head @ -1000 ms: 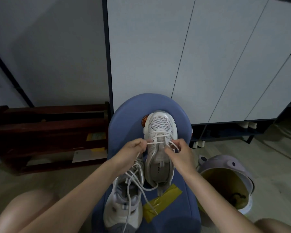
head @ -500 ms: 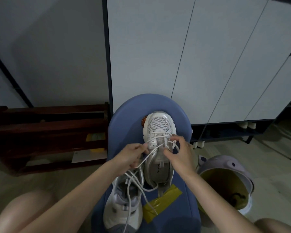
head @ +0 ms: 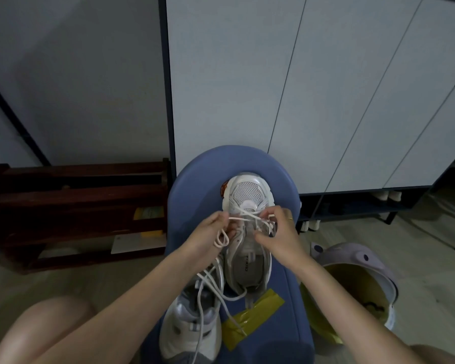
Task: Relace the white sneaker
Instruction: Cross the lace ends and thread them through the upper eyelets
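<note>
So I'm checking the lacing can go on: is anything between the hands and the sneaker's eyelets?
Nothing visible. The left hand and right hand already pinch the lace at the white sneaker. The second sneaker lies nearer, aside.

Both hands, left hand [head: 212, 233] and right hand [head: 278, 233], pinch sneaker [head: 248, 232] lace [head: 243, 218]

Single head-worn view, close, angled forward and down over the hands [head: 247, 240]
</note>
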